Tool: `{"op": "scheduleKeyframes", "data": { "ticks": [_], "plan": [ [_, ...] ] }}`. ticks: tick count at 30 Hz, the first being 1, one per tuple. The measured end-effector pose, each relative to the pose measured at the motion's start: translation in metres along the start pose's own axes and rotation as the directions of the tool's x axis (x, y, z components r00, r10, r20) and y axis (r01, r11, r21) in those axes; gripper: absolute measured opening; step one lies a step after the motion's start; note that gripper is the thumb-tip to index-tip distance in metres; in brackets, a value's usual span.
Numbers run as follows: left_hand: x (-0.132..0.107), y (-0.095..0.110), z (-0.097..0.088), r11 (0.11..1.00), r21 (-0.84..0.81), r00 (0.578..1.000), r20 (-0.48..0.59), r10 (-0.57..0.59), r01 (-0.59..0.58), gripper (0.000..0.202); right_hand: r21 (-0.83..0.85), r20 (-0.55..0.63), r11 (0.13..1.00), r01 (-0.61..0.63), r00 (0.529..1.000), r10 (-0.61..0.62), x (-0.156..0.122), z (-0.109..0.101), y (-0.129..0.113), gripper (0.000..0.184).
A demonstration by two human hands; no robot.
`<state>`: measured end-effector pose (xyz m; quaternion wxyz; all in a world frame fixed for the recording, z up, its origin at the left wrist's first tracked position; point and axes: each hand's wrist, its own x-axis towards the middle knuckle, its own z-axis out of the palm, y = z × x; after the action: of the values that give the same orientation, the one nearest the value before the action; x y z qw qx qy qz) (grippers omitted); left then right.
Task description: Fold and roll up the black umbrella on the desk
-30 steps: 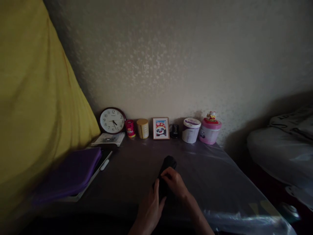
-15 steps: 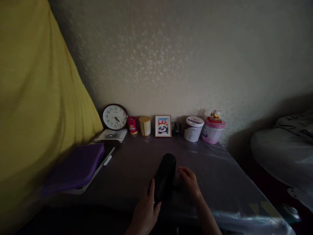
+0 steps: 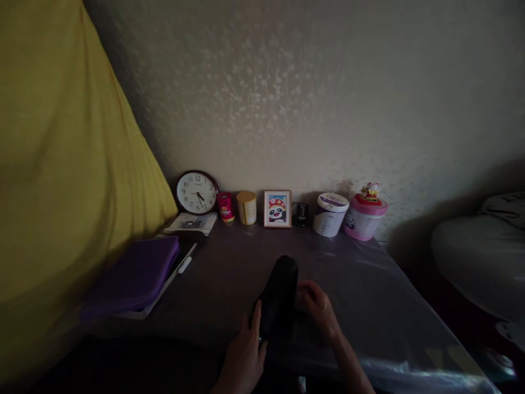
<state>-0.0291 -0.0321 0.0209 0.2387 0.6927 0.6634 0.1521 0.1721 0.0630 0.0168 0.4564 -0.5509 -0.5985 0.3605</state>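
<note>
A long black object (image 3: 279,295) with a rounded far end lies slanted at the front of the table; it is too dark to tell its kind. My left hand (image 3: 245,350) grips its near end from the left, the index finger along its side. Just right of it is my right hand (image 3: 318,305), its fingers curled and pressed together at the object's edge. What those fingers hold, if anything, is too dark to make out.
Along the wall stand a clock (image 3: 197,192), a pink can (image 3: 225,207), a yellow-lidded can (image 3: 246,209), a panda picture frame (image 3: 278,209), a small black item (image 3: 301,214) and two tubs (image 3: 330,216). A purple folder (image 3: 133,273) lies left, by a yellow curtain (image 3: 69,164).
The view has swung slightly left, so the things sit further right. My right hand's fingers have curled in closer to the black object's side. My left hand keeps its grip.
</note>
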Motion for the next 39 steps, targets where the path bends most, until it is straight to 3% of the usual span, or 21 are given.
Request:
{"op": "scheduleKeyframes", "data": {
  "ticks": [5,9,13,16,19,23,29,39],
  "plan": [
    [0.000,-0.001,-0.002,1.000,-0.028,1.000,0.008,0.004,-0.004,0.069,-0.161,-0.010,0.986,0.049,0.999,-0.051,0.002,-0.013,0.003,0.024],
    [0.000,-0.001,-0.001,0.998,-0.056,1.000,-0.008,0.017,-0.017,0.068,-0.311,0.169,0.948,0.072,0.985,-0.020,-0.012,-0.017,0.008,0.022],
    [0.000,0.000,0.000,0.999,-0.049,1.000,0.005,0.000,0.000,0.067,-0.559,0.257,0.796,0.230,0.962,-0.097,-0.026,-0.010,0.010,0.034],
    [0.000,-0.001,0.002,0.999,-0.043,1.000,0.000,-0.005,0.005,0.068,-0.639,0.287,0.719,0.272,0.952,-0.105,-0.027,-0.008,0.007,0.027],
    [0.001,-0.002,0.003,0.999,-0.035,1.000,0.008,-0.015,0.015,0.069,-0.564,0.347,0.766,0.307,0.930,-0.117,-0.023,-0.009,0.002,0.024],
    [0.002,-0.002,0.001,0.999,-0.026,0.999,0.030,-0.028,0.029,0.070,-0.366,0.408,0.838,0.404,0.879,-0.245,-0.016,-0.009,-0.010,0.022],
    [0.002,0.000,-0.002,1.000,-0.017,0.997,0.076,-0.024,0.026,0.070,-0.209,0.416,0.843,0.496,0.825,-0.383,-0.003,0.001,-0.025,0.019],
    [0.004,0.008,-0.010,0.994,0.080,0.990,0.115,-0.078,0.069,0.065,-0.145,0.436,0.820,0.553,0.780,-0.449,0.005,0.011,-0.038,0.026]
  ]
}}
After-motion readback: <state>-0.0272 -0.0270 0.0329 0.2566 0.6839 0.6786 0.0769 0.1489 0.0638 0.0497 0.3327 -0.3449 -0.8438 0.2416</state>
